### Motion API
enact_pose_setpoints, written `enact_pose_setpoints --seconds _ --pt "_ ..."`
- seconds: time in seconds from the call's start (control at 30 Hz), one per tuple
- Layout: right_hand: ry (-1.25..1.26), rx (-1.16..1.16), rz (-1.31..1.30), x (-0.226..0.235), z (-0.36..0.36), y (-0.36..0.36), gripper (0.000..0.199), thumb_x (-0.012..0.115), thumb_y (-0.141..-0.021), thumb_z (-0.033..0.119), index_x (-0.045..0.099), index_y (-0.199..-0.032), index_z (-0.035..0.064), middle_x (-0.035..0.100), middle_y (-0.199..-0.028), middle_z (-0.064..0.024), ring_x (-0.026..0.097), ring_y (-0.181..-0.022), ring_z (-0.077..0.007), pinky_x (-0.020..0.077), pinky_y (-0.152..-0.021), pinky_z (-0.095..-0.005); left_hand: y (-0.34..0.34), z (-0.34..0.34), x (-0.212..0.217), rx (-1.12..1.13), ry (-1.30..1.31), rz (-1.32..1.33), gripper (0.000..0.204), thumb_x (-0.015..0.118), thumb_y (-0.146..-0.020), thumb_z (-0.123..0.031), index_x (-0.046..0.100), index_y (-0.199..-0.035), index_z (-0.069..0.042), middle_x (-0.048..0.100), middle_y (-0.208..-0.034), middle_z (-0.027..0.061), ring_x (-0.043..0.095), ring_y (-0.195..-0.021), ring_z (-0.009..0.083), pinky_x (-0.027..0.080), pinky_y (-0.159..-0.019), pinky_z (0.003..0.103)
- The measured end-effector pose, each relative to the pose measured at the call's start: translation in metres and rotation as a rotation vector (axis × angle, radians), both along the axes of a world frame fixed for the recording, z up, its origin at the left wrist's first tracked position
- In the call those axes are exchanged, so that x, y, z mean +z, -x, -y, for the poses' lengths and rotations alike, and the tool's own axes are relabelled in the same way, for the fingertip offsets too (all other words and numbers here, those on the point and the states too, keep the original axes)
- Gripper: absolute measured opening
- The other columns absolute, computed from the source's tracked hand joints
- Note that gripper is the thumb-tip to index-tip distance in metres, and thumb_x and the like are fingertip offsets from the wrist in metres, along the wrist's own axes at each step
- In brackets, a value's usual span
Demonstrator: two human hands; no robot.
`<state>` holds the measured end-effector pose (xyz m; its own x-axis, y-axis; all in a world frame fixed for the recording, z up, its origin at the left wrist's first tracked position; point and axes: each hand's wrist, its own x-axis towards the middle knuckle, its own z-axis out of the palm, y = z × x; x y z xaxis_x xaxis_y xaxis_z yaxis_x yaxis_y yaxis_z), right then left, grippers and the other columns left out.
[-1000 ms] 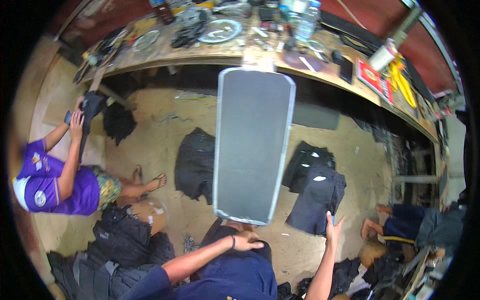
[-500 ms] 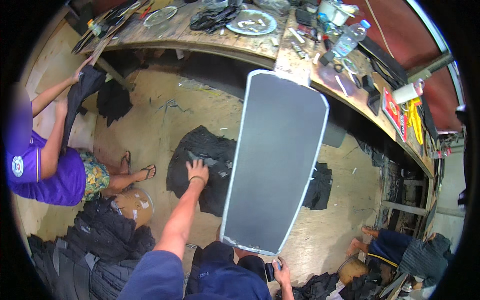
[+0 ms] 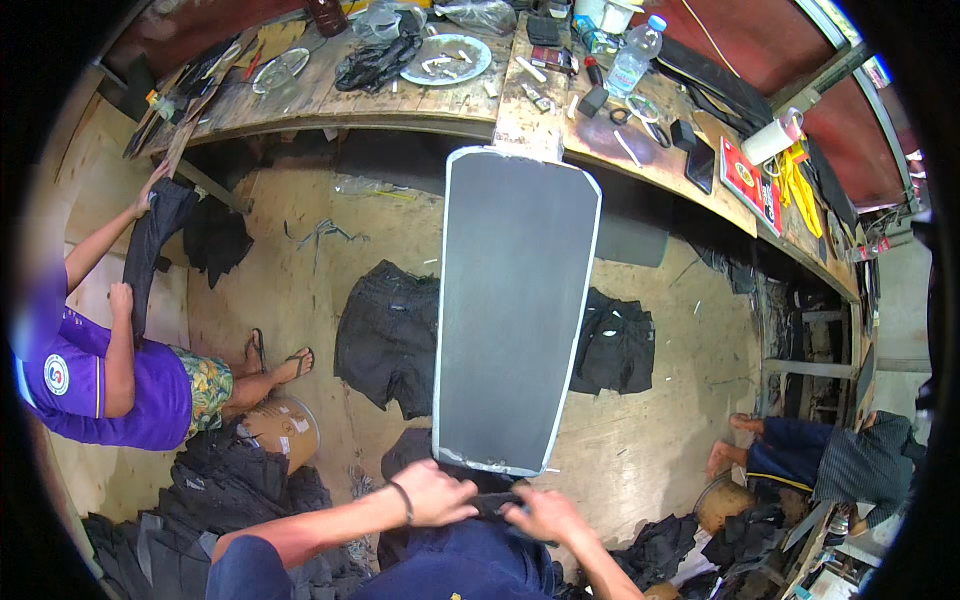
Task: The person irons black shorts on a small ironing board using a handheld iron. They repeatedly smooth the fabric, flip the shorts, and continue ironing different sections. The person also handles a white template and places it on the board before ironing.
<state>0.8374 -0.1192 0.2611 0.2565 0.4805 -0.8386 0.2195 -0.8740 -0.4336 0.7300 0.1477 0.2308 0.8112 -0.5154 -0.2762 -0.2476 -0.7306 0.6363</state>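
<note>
At the near end of a long, dark, pale-edged board (image 3: 515, 310), my two hands meet over a piece of black cloth (image 3: 492, 503). My left hand (image 3: 440, 495) is closed on its left side, and my right hand (image 3: 545, 515) pinches its right side. The cloth lies just below the board's end; its full shape is hidden by my hands and by the dark clothing beneath. Black shorts (image 3: 385, 340) are spread on the floor left of the board. More black shorts (image 3: 615, 345) lie to the right, partly behind the board.
A wooden bench (image 3: 340, 100) holds a plate (image 3: 445, 60), a water bottle (image 3: 635, 58) and a phone (image 3: 700, 165). At left, a person in purple (image 3: 120, 370) handles black cloth beside a dark heap (image 3: 210, 490). Another person (image 3: 850, 460) sits at right.
My left hand has come back from the floor shorts to the board's near end. My right hand, earlier around a small dark object, now pinches black cloth. The view has shifted.
</note>
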Motion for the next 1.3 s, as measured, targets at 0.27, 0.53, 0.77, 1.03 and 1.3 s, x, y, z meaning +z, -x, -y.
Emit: enact_pose_setpoints --seconds 0.27,0.53,0.77,1.03,1.3 --pt "-0.284 -0.363 0.335 -0.012 0.015 -0.127 0.039 0.078 -0.098 0.041 0.072 -0.093 0.0026 0.064 -0.074 -0.0127 0.060 -0.071 -0.0208 0.0501 -0.067 -0.0414 -0.131 -0.081 -0.026 0.387 -0.130 0.866 0.050 0.081 -0.095 -0.051 0.057 -0.069 -0.015 0.054 -0.061 0.0023 0.057 -0.056 0.0215 0.043 -0.062 0.039" --pt "-0.186 -0.450 0.725 0.011 -0.058 -0.205 0.088 0.074 -0.095 0.065 0.060 -0.149 -0.0035 0.074 -0.128 -0.0344 0.073 -0.123 -0.0478 0.0574 -0.106 -0.0528 -0.244 -0.050 0.027 0.539 0.027 0.444 0.029 0.073 -0.101 -0.035 0.071 -0.113 -0.009 0.069 -0.119 0.0089 0.063 -0.118 0.0331 0.046 -0.102 0.049" --pt "-0.178 -0.529 0.104 -0.025 -0.064 -0.215 0.062 0.064 -0.108 0.052 0.079 -0.119 -0.0074 0.080 -0.106 -0.0262 0.075 -0.103 -0.0250 0.0578 -0.093 -0.0426 -0.253 -0.017 -0.045 0.366 -0.161 0.359 0.086 0.051 -0.107 -0.061 0.031 -0.174 -0.011 0.026 -0.183 0.0126 0.017 -0.170 0.0322 0.013 -0.133 0.070" --pt "-0.032 -0.310 0.257 -0.029 -0.089 -0.291 0.079 0.072 -0.092 0.060 0.075 -0.123 -0.0129 0.076 -0.118 -0.0372 0.076 -0.118 -0.0432 0.0573 -0.105 -0.0471 -0.358 -0.065 -0.055 0.339 -0.125 0.658 0.072 0.064 -0.101 -0.062 0.059 -0.153 -0.013 0.045 -0.171 0.0114 0.030 -0.165 0.0315 0.017 -0.131 0.069" --pt "-0.102 -0.656 0.254 -0.037 -0.081 -0.254 0.048 0.068 -0.096 0.034 0.080 -0.120 -0.0052 0.081 -0.110 -0.0277 0.078 -0.109 -0.0306 0.0569 -0.100 -0.0404 -0.351 -0.028 0.034 -0.156 -0.671 -0.041 0.057 0.061 -0.102 -0.062 0.085 -0.110 -0.011 0.081 -0.119 0.0164 0.076 -0.111 0.0340 0.036 -0.115 0.063"
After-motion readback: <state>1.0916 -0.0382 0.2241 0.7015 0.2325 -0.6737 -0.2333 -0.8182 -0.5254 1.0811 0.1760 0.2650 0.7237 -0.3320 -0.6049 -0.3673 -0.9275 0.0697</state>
